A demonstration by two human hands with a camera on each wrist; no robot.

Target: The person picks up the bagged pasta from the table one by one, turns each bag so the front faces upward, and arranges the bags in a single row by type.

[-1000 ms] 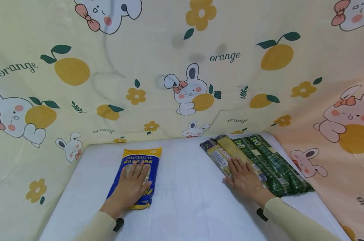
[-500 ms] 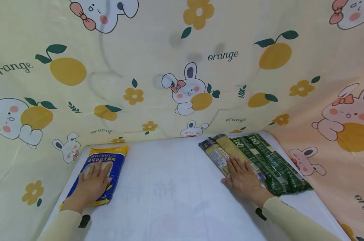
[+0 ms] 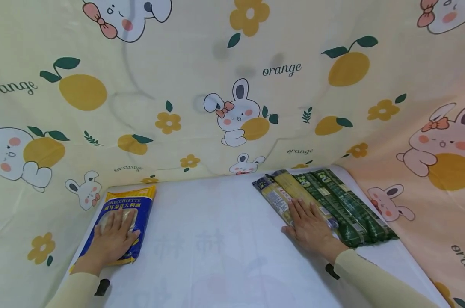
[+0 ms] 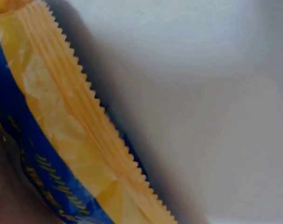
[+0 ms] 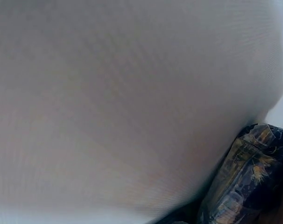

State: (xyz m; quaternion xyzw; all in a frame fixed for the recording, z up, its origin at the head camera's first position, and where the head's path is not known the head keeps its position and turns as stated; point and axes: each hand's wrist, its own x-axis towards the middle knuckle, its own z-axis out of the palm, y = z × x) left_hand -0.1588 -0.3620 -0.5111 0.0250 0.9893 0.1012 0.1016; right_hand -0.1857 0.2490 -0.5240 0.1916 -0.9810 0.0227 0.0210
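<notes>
Two pale sleeves [image 3: 374, 278] come in from the bottom, each with a small black thing at the wrist. The left hand [image 3: 111, 241] lies flat on a blue and yellow bag [image 3: 140, 214] marked ORECCHIETTE. Its fingers are straight and a bit spread, pressing on top, not wrapped round it. A second ago that bag was nearer the middle; now it has slid to the table's left edge. I think that means the bag is just about in its place.

The right hand [image 3: 309, 226] has stayed put, fingers long and flat on the yellow packs [image 3: 294, 188], thumb out to the side, not gripping. Just past them, two green packs [image 3: 324, 199] lie side by side, well apart from the blue bag.

The table [image 3: 209, 239] is white and smooth. Behind it hangs a cream cloth [image 3: 190, 85] with bunnies, oranges and flowers; it looks pinker on the right.
</notes>
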